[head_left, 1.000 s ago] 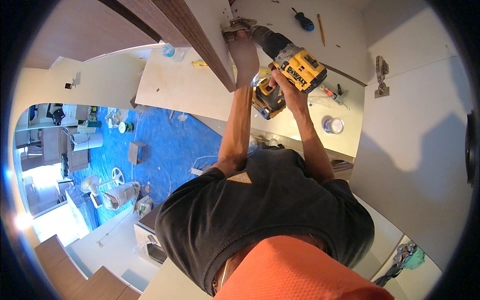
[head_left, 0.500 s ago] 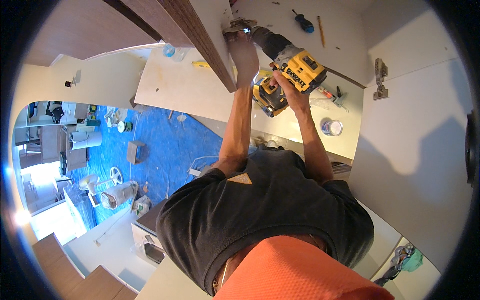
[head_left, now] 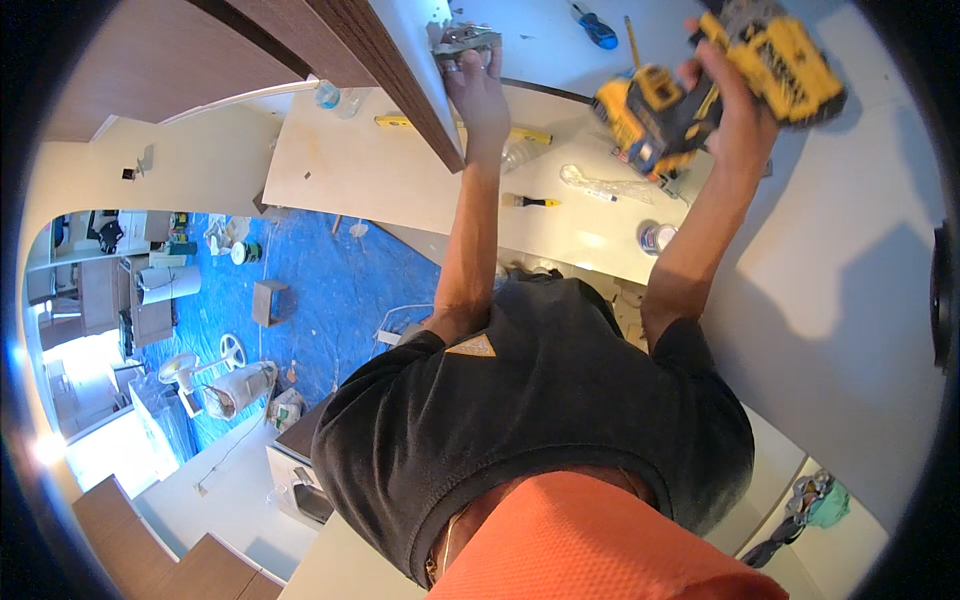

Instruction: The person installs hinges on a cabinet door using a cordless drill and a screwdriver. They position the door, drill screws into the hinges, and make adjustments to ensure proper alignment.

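Observation:
My left hand [head_left: 478, 100] reaches up beside the brown-edged cabinet panel [head_left: 388, 80], its fingers closed on a metal cabinet hinge [head_left: 468, 40] that lies against the panel's white inner face. Off to the right, my right hand [head_left: 742, 105] grips a yellow and black cordless drill [head_left: 790, 70] by the handle. The drill's battery [head_left: 650, 120] points to the left, and its front end is cut off by the upper edge. The drill is apart from the hinge and slightly blurred.
A blue-handled screwdriver [head_left: 596, 28] and a pencil [head_left: 631, 42] lie on the cabinet surface. The pale counter [head_left: 350, 165] below holds a yellow level [head_left: 528, 135], a paintbrush [head_left: 530, 201] and a can [head_left: 656, 238]. A white panel [head_left: 830, 300] stands right; blue sheeting [head_left: 330, 270] covers the floor.
My right hand has pulled the drill away from the hinge, to the right and upward. My left hand stays at the hinge, its fingers now seen around it.

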A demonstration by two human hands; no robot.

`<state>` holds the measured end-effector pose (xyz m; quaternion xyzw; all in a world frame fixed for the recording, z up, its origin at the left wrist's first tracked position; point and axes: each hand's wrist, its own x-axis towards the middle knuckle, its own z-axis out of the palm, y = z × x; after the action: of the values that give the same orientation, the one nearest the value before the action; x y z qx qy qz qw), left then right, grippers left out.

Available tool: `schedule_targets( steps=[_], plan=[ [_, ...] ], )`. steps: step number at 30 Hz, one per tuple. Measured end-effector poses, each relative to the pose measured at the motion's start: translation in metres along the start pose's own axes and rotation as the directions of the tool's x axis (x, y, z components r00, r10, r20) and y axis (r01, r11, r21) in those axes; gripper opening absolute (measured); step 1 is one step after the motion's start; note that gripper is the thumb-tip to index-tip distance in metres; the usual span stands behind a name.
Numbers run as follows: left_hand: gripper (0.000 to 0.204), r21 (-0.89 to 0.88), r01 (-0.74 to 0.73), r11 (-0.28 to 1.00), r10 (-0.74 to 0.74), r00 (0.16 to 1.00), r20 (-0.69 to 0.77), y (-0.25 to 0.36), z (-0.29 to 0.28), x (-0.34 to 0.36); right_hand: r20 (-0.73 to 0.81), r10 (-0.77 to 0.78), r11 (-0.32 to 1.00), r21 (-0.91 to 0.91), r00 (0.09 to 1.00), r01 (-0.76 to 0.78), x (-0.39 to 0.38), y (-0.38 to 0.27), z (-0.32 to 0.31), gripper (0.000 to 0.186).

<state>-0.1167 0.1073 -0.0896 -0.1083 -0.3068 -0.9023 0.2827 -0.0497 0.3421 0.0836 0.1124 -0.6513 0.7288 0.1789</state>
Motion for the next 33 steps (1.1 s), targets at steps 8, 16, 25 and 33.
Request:
schedule_targets(
  steps=[8, 16, 25, 33],
  plan=[
    [0.052, 0.059, 0.011, 0.998, -0.011, 1.000, -0.008, -0.004, -0.007, -0.001, -0.236, -0.295, 0.935, -0.271, 0.926, 0.229, 0.127, 0.057, -0.037, 0.021],
    [0.053, 0.219, -0.026, 0.975, 0.032, 0.999, -0.024, 0.001, -0.004, -0.004, -0.220, -0.390, 0.913, -0.216, 0.894, 0.345, 0.197, 0.114, -0.067, 0.028],
    [0.068, 0.295, 0.017, 0.955, -0.006, 0.999, -0.038, 0.011, 0.006, -0.011, -0.307, -0.328, 0.934, -0.248, 0.894, 0.258, 0.210, 0.143, -0.080, 0.031],
    [0.062, 0.340, 0.083, 0.937, -0.072, 0.996, -0.045, 0.013, -0.001, -0.013, -0.217, -0.704, 0.656, -0.565, 0.677, 0.501, 0.039, 0.119, 0.015, 0.058]
  ],
)
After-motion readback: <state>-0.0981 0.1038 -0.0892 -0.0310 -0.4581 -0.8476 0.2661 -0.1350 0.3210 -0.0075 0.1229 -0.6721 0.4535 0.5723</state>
